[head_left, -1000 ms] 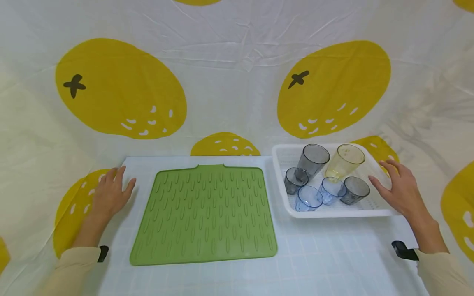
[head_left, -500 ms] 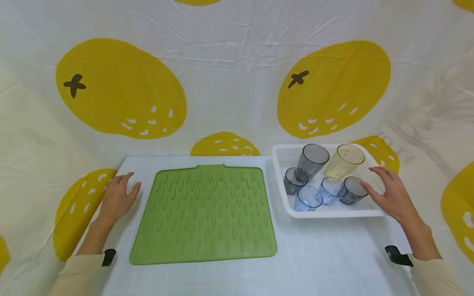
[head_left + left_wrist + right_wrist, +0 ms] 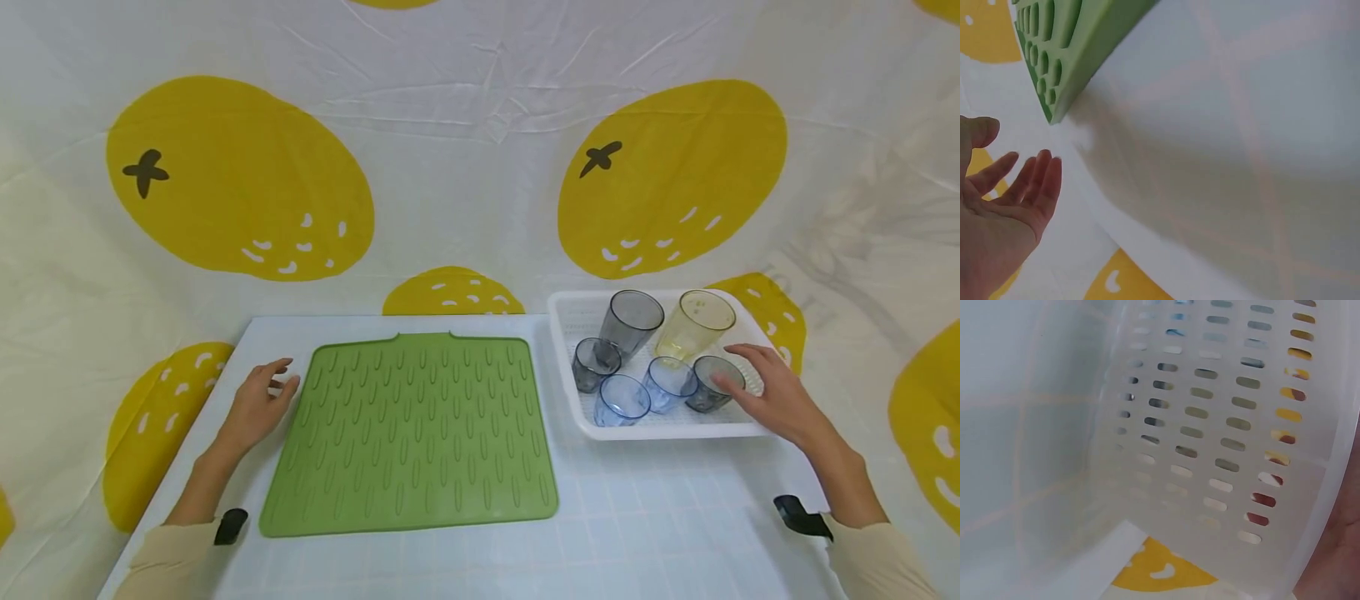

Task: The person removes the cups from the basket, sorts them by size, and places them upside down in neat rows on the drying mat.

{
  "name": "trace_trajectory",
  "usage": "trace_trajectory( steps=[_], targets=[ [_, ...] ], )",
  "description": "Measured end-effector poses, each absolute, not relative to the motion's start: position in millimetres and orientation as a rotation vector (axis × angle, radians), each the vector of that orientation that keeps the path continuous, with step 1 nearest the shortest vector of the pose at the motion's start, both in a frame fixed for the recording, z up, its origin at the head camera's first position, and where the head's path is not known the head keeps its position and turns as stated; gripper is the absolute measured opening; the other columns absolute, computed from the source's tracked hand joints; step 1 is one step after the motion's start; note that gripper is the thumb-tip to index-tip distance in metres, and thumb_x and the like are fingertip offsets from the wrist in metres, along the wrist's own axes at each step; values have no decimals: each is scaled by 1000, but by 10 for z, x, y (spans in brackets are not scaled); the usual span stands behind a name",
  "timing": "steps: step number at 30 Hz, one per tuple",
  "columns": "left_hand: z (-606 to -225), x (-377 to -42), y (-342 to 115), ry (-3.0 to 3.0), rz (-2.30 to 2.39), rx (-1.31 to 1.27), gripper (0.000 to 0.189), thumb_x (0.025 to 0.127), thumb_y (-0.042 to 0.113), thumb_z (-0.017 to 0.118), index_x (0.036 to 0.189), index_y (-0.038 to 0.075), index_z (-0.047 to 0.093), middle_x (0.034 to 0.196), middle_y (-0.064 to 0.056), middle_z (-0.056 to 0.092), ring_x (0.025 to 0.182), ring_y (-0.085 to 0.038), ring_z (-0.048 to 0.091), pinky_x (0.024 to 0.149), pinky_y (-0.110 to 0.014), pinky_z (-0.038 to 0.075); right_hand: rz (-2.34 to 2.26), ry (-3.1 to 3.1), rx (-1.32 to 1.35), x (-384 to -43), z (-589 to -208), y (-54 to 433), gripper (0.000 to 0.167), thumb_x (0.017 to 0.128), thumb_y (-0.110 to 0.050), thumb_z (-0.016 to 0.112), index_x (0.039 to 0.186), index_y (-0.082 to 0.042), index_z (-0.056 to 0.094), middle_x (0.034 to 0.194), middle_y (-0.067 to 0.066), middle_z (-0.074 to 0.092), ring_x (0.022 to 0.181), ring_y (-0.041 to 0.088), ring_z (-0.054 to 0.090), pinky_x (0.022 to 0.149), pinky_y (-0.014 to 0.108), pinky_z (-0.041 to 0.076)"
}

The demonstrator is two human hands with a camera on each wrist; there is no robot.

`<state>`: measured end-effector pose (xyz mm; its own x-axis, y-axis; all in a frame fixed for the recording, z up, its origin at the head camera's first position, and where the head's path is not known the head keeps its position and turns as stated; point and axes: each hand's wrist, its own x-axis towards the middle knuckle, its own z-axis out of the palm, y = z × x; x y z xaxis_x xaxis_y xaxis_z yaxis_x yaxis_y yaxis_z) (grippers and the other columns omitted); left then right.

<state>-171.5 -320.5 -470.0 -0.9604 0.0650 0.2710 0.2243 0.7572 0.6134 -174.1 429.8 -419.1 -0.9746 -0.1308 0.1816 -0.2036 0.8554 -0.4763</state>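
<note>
My right hand (image 3: 776,400) hovers over the right end of a white plastic basket (image 3: 675,432), fingers spread. Its thumb overlaps a small grey glass (image 3: 708,396); whether it touches, I cannot tell. Two small blue glasses (image 3: 622,404), another small grey glass (image 3: 594,367), a tall grey glass (image 3: 632,325) and a tall yellow glass (image 3: 688,333) share the basket. In the right wrist view the slotted basket wall (image 3: 1222,431) hides most of that hand. Beside the upper left edge of a green ridged mat (image 3: 412,442), my left hand (image 3: 258,404) holds nothing, fingers loosely bent.
Under the mat and basket lies a pale checked tabletop (image 3: 600,533). A white cloth with yellow fruit prints (image 3: 465,192) hangs behind and around it. The basket stands at the back right, a narrow gap from the mat.
My left hand has moved right and slightly down, nearer the mat. My right hand has shifted left, from the basket's right end to the small grey glass. The glasses stay put.
</note>
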Motion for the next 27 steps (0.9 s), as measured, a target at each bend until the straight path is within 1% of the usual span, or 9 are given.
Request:
trace_trajectory(
  steps=[3, 7, 11, 14, 17, 19, 22, 27],
  targets=[
    [-4729, -1738, -3191, -2727, -1006, -286, 42, 107, 10, 55, 140, -16, 49, 129, -35, 54, 104, -48, 61, 83, -57, 53, 758, -2937, 284, -1746, -4191, 4285, 66, 100, -31, 70, 146, 6, 43, 145, 38, 39, 126, 58, 39, 93, 79, 38],
    [-4766, -1759, -3181, -2761, -1080, -390, 42, 106, 5, 54, 143, -15, 46, 133, -35, 53, 111, -50, 58, 87, -56, 51, 750, -3016, 309, -1763, -4175, 4270, 72, 100, -33, 70, 149, 9, 38, 144, 39, 39, 121, 57, 44, 93, 75, 43],
    [-4835, -1788, -3198, -2788, -1099, -525, 44, 105, 2, 56, 143, -17, 45, 134, -37, 53, 116, -50, 55, 90, -52, 49, 753, -3075, 315, -1788, -4158, 4272, 79, 99, -36, 70, 150, 13, 34, 144, 42, 36, 121, 59, 45, 94, 74, 44],
    [-4903, -1815, -3224, -2777, -1056, -620, 44, 103, 0, 58, 141, -18, 46, 135, -38, 52, 122, -54, 51, 95, -57, 46, 742, -3083, 364, -1812, -4171, 4295, 81, 96, -31, 74, 147, 17, 33, 141, 43, 38, 117, 59, 48, 93, 73, 45],
    [-4947, -1826, -3240, -2780, -1009, -676, 45, 102, -1, 59, 141, -19, 45, 138, -40, 48, 128, -58, 44, 101, -66, 38, 752, -3100, 415, -1843, -4178, 4312, 85, 93, -26, 78, 146, 21, 31, 140, 45, 37, 116, 58, 48, 94, 73, 45],
    [-4964, -1822, -3246, -2804, -969, -690, 47, 102, 0, 60, 142, -18, 45, 141, -41, 45, 131, -60, 40, 103, -69, 35, 775, -3116, 423, -1867, -4180, 4312, 89, 91, -25, 80, 147, 22, 29, 141, 45, 36, 118, 58, 48, 96, 73, 43],
    [-4964, -1804, -3255, -2848, -933, -682, 49, 102, 2, 60, 144, -18, 44, 145, -41, 40, 133, -61, 36, 104, -74, 31, 815, -3179, 392, -1916, -4181, 4316, 96, 91, -27, 81, 148, 22, 23, 143, 45, 34, 121, 59, 44, 99, 74, 40],
    [-4983, -1784, -3282, -2843, -878, -726, 47, 102, 2, 60, 143, -17, 46, 145, -40, 40, 132, -61, 36, 102, -74, 32, 889, -3281, 315, -1981, -4209, 4332, 103, 90, -31, 81, 151, 18, 14, 142, 46, 35, 125, 60, 42, 102, 73, 39]
  ],
)
